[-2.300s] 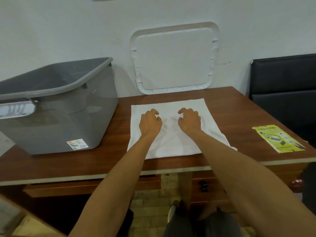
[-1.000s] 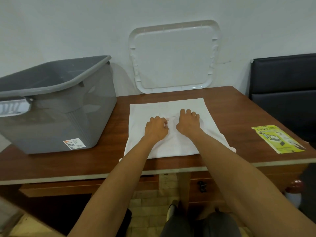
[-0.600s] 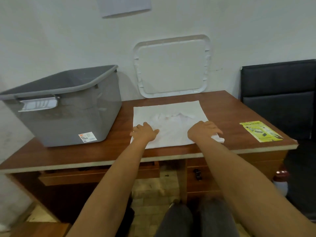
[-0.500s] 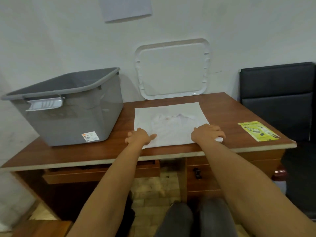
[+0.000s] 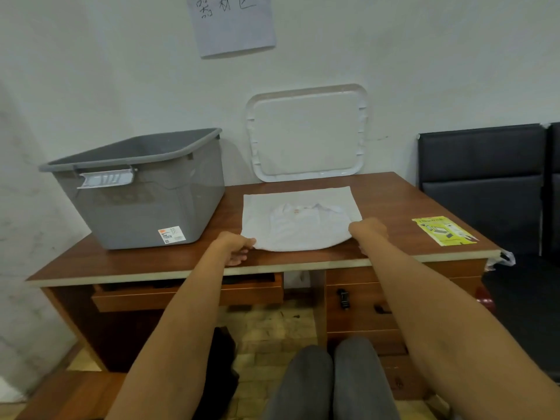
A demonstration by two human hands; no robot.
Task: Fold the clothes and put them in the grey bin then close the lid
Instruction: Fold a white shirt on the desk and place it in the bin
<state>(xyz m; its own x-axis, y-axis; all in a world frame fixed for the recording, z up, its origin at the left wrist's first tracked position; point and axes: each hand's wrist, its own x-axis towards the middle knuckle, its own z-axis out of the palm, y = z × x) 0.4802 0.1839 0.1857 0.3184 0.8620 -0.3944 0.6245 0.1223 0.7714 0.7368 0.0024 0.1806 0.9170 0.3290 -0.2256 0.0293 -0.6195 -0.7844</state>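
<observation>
A white shirt (image 5: 300, 219) lies partly folded in the middle of the wooden desk (image 5: 145, 262), its collar facing up. My left hand (image 5: 235, 247) pinches its near left corner and my right hand (image 5: 368, 230) grips its near right corner. Both corners are lifted slightly off the wood. The open grey bin (image 5: 142, 189) stands to the left of the shirt. Its white lid (image 5: 306, 131) leans upright against the wall behind the shirt.
A yellow leaflet (image 5: 444, 230) lies near the desk's right edge. A black padded chair (image 5: 485, 183) stands to the right of the desk. A sheet of paper (image 5: 231, 22) hangs on the wall above. My knees are below the desk's front edge.
My hands slid from the middle of the shirt out to its two near corners and took hold of them. The camera pulled back and tilted up.
</observation>
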